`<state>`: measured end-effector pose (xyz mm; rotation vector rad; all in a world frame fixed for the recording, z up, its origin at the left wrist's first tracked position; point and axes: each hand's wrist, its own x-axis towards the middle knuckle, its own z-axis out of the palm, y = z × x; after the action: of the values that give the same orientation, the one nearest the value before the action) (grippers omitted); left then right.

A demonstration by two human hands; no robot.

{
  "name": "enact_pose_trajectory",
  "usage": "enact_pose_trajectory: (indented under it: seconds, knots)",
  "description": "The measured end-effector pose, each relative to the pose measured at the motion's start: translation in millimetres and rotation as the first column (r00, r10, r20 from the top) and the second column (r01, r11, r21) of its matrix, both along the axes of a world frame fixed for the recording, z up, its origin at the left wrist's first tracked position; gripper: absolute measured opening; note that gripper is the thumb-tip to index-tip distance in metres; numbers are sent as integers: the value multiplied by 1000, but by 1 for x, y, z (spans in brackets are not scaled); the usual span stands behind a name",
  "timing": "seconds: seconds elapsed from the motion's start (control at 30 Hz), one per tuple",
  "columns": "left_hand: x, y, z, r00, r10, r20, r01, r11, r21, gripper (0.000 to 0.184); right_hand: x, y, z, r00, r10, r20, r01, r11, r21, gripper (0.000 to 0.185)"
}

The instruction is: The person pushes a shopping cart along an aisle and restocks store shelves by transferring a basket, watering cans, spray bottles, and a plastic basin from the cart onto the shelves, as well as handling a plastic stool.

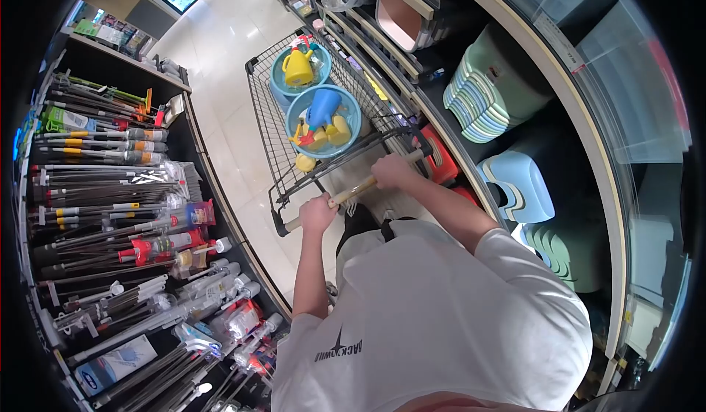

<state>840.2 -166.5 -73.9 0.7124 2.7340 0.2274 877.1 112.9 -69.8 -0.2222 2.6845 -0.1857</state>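
Observation:
My left hand (318,213) and my right hand (392,172) are both closed around the pale handle (356,191) of a wire shopping cart (268,144). In the cart sit two blue basins. The nearer basin (293,110) holds a blue watering can (323,106) and several yellow pieces, with a red and yellow spray head (301,135) among them. The farther basin (275,72) has a yellow watering can (298,67) and a clear bottle in it. A yellow item (305,163) lies beside the nearer basin, close to the handle.
On the left, a shelf is packed with mops and brooms (110,191), their heads toward the aisle. Stacked green tubs (507,81), light blue stools (523,184) and red items (439,158) fill the right shelf, close to the cart. A tiled aisle (213,52) runs ahead.

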Motion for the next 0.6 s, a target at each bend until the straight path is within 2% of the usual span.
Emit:
enact_pose_trajectory:
  seconds: [0.23, 0.43, 0.6]
  knots:
    - [69, 6, -4, 1000, -3, 4, 3, 1000, -2, 25, 65, 9, 1, 1000, -10, 7, 10, 1000, 0, 23]
    - [126, 7, -12, 999, -35, 25, 34, 999, 26, 24, 131, 14, 10, 997, -6, -78, 2, 999, -44, 22]
    - [162, 9, -16, 998, -66, 6, 65, 997, 31, 25, 170, 14, -12, 999, -36, -40, 35, 999, -31, 21]
